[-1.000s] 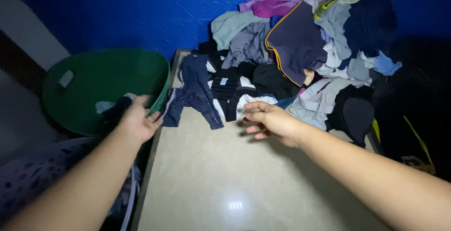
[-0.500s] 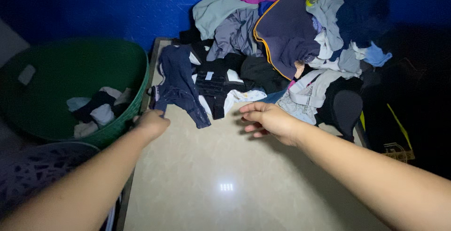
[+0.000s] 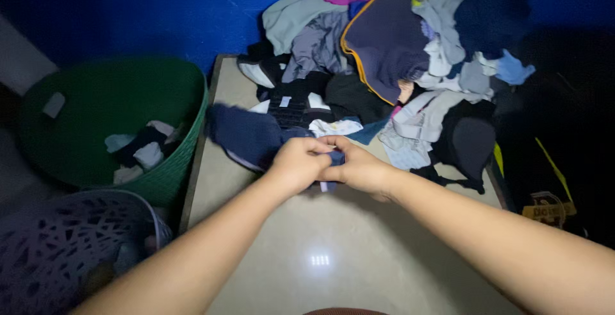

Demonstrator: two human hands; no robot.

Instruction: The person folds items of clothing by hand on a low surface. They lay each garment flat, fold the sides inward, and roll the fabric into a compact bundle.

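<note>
Both the left hand (image 3: 300, 163) and right hand (image 3: 359, 169) pinch one end of the navy garment (image 3: 246, 135) (trailing leftward toward the green basket (image 3: 186, 142)).

Bare tabletop (image 3: 333, 251) ahead (clothes pile (image 3: 397, 65) beyond)

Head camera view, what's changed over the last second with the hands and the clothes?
Both hands came together at the table's middle: the left hand left the green basket, the right hand drew in, and both took hold of the small dark blue garment, bunching it. The clothes pile stayed put.
</note>
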